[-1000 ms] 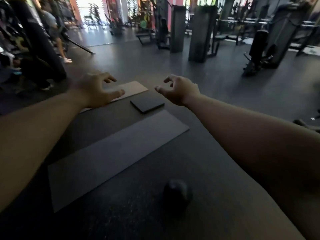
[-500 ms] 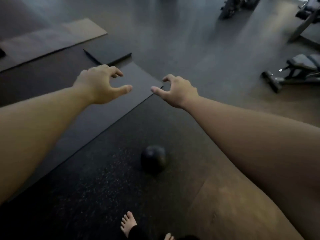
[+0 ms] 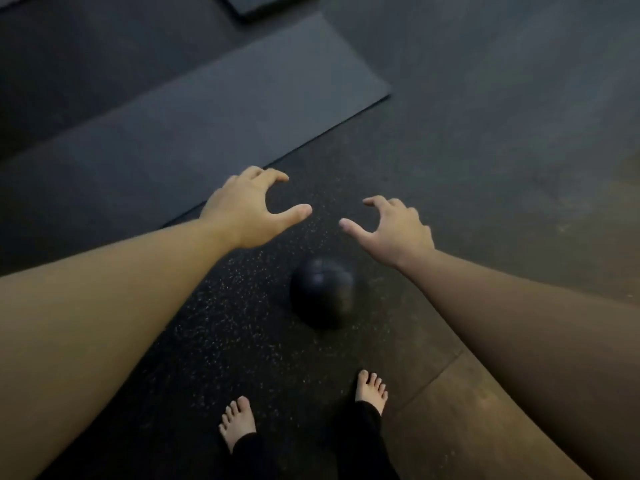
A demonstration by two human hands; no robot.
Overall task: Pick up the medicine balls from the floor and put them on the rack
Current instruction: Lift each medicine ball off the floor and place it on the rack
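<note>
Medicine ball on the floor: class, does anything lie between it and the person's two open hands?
Nothing visible does. The medicine ball sits alone on the speckled floor, with the left hand and right hand empty above it.

Dark round medicine ball, resting on speckled floor

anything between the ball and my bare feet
Nothing: in the head view only bare speckled floor lies between the medicine ball and the feet.
</note>
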